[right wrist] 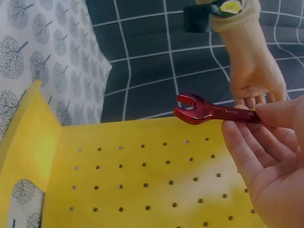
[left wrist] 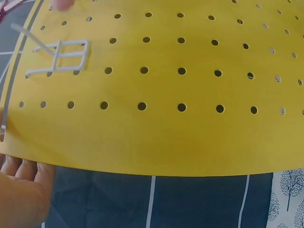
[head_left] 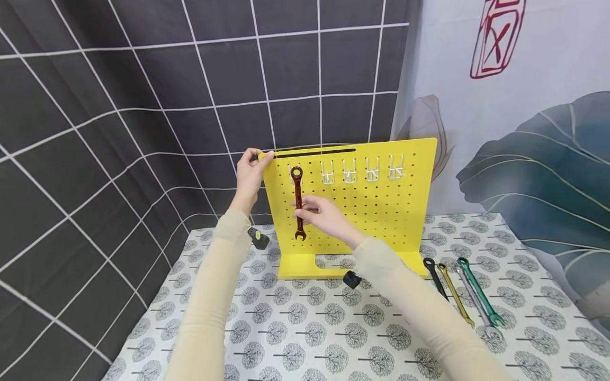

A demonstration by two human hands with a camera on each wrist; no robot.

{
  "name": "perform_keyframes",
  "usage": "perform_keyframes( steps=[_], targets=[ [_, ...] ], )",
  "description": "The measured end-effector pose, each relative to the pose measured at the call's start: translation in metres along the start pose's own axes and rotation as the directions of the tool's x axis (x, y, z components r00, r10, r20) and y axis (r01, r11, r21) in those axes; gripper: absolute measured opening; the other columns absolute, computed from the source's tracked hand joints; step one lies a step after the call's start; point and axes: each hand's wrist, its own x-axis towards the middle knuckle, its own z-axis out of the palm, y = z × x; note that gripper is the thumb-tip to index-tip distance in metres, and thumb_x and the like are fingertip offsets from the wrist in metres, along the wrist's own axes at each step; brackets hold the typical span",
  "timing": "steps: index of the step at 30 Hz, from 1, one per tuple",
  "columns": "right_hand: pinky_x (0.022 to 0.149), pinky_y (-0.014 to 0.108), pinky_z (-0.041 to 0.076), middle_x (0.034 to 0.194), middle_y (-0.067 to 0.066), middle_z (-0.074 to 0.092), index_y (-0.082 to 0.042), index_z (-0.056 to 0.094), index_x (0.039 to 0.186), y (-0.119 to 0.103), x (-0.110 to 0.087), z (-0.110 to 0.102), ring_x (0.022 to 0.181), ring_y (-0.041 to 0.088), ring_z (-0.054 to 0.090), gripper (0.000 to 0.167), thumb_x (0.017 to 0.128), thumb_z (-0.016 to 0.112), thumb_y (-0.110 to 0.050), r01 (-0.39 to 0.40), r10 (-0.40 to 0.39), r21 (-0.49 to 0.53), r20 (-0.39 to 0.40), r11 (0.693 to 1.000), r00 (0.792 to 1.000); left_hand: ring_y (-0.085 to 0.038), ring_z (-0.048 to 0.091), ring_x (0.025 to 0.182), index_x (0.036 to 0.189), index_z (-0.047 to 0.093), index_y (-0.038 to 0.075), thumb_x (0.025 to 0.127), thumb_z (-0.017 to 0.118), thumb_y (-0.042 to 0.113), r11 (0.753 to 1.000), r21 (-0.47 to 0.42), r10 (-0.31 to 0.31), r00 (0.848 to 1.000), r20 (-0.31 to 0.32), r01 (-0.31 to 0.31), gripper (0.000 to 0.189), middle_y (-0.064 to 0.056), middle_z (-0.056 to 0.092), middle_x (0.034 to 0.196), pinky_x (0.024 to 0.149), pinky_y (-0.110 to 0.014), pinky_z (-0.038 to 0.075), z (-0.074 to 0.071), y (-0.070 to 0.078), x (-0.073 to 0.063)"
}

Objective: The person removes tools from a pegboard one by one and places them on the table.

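A yellow pegboard (head_left: 343,217) stands upright on its base on the table. My left hand (head_left: 249,177) grips its upper left corner, thumb at the front and fingers behind the edge. In my right hand (head_left: 329,217), a dark red combination wrench (head_left: 298,197) is pinched between thumb and fingers near its middle. The wrench hangs upright before the board, ring end up and open end down. Its ring overlaps the leftmost white wire hook (left wrist: 57,54) in the head view. The open jaw end and a "13mm" marking show in the right wrist view.
Several more white hooks (head_left: 350,172) line the board's upper part. On the tablecloth (head_left: 305,317) to the right lie a black wrench (head_left: 434,276), a gold wrench (head_left: 455,294), a silver wrench (head_left: 471,292) and a green wrench (head_left: 478,288). A dark gridded curtain (head_left: 229,69) hangs behind.
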Motion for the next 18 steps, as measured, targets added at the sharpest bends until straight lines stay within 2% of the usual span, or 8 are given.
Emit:
perform_keyframes(
  steps=[7,12,18],
  targets=[
    [0.090,0.041,0.054,0.109,0.006,0.072,-0.006,0.060,0.134,-0.006,-0.013,-0.019,0.095,0.022,0.070,0.039,0.100,0.064,-0.024,-0.001,0.001,-0.009,-0.013,1.000,1.000,-0.012,0.060,0.067,0.096,0.056,0.017,0.091,0.077,0.025,1.000,0.012,-0.012,1.000,-0.005,0.012,0.023,0.000,0.065,0.074,0.062,-0.024,0.043,-0.001,-0.003,-0.002],
    [0.092,0.043,0.053,0.111,0.010,0.072,-0.002,0.060,0.132,-0.011,-0.024,-0.035,0.090,0.022,0.071,0.038,0.099,0.066,-0.020,0.015,-0.016,-0.005,-0.029,1.000,0.999,-0.012,0.059,0.068,0.096,0.056,0.017,0.091,0.077,0.024,1.000,0.003,-0.011,1.000,-0.001,0.011,0.023,0.000,0.064,0.074,0.063,-0.024,0.043,-0.002,-0.003,-0.002],
    [0.087,0.038,0.056,0.109,0.011,0.073,0.000,0.060,0.131,-0.019,-0.038,-0.060,0.087,0.023,0.072,0.038,0.098,0.067,-0.019,0.047,-0.047,-0.004,-0.070,0.999,0.996,-0.010,0.056,0.066,0.095,0.056,0.015,0.091,0.077,0.025,1.000,-0.001,-0.012,1.000,0.007,0.012,0.023,0.002,0.061,0.071,0.062,-0.023,0.041,-0.001,0.001,-0.001]
  ],
)
